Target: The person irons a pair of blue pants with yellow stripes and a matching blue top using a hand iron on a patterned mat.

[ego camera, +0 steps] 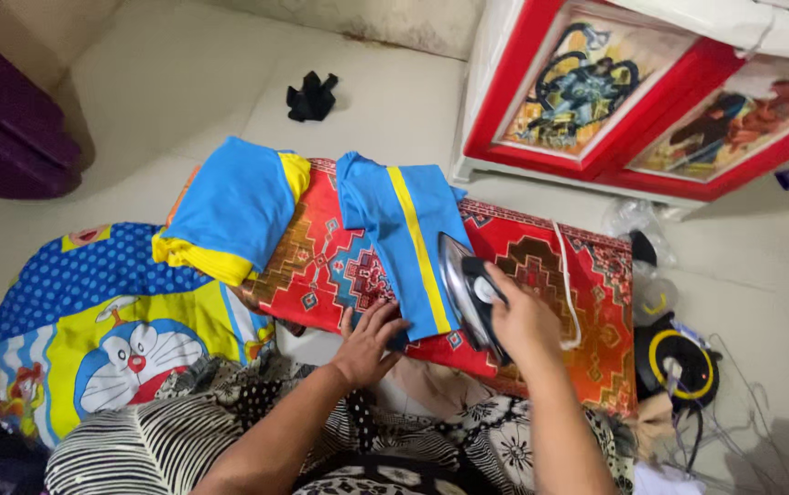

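On the red patterned mat [541, 275]: your right hand [525, 323] grips the iron [468, 286], pressing the blue garment [404, 234]; your left hand [369, 344], open flat, pins its hem.

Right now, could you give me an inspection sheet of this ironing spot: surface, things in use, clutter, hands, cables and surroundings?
Surface: red patterned mat on a pale floor.
Job's things: blue garment with yellow stripe lying flat on the mat; iron resting on its edge.
Clutter: folded blue and yellow clothes; cartoon-print cloth; black rag.
Hands: left hand pressing the garment's hem flat; right hand with its grip closed on the iron's handle.
Cables: white cord across the mat; dark wires at right.
Surroundings: red-framed cabinet behind.
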